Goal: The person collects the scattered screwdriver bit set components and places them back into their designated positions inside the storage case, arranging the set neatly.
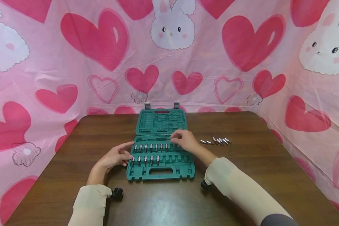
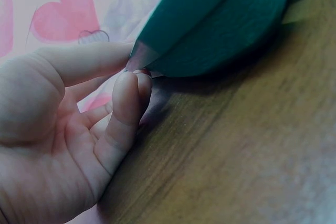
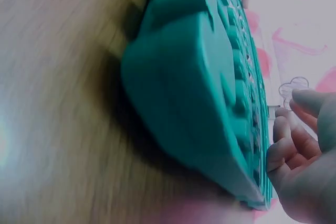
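A green socket case [image 1: 161, 175] lies unfolded on the table, its lid tilted up at the back. Two rows of silver bit sockets [image 1: 151, 147] stand in its slots, filled from the left. My left hand [image 1: 115, 156] grips the case's left edge; in the left wrist view the thumb lies along the rim and curled fingers sit against the side. Over the upper row, just right of its last socket, my right hand [image 1: 185, 140] pinches what appears to be a bit socket, mostly covered by the fingers. In the right wrist view those fingers [image 3: 283, 150] are bent above the case.
Several loose bit sockets [image 1: 221, 141] lie on the wooden table [image 1: 243, 172] right of the case. The lid [image 1: 161, 121] has moulded recesses and two latches [image 1: 176, 105] at its far edge. A pink heart-patterned cloth [image 1: 169, 62] hangs behind and around the table.
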A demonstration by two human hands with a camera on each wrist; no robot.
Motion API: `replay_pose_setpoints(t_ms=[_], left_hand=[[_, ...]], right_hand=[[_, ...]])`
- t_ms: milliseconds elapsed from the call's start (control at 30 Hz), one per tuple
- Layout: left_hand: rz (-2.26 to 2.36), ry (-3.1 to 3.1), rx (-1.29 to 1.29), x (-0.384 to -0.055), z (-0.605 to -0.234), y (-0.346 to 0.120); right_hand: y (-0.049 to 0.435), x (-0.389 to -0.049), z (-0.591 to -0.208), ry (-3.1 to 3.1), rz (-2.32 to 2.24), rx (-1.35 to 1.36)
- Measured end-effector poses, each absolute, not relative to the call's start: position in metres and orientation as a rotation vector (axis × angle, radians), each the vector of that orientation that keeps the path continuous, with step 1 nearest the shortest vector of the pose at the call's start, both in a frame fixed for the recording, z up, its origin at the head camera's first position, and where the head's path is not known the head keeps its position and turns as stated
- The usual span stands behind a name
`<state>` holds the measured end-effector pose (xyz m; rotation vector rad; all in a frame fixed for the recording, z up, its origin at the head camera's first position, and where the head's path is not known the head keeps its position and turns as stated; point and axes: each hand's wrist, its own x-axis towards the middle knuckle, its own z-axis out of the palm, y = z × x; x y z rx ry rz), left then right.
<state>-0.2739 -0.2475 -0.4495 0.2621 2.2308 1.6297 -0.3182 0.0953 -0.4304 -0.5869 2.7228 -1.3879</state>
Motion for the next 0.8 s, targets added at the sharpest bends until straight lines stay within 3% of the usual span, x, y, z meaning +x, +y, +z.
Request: replay_pose_setpoints(t_ms=[800], left_hand=[[1.623,2.242,0.241,-0.273,-0.450,-0.248]], right_hand=[[0.182,-0.318,-0.440,2.944,-1.327,-0.496]])
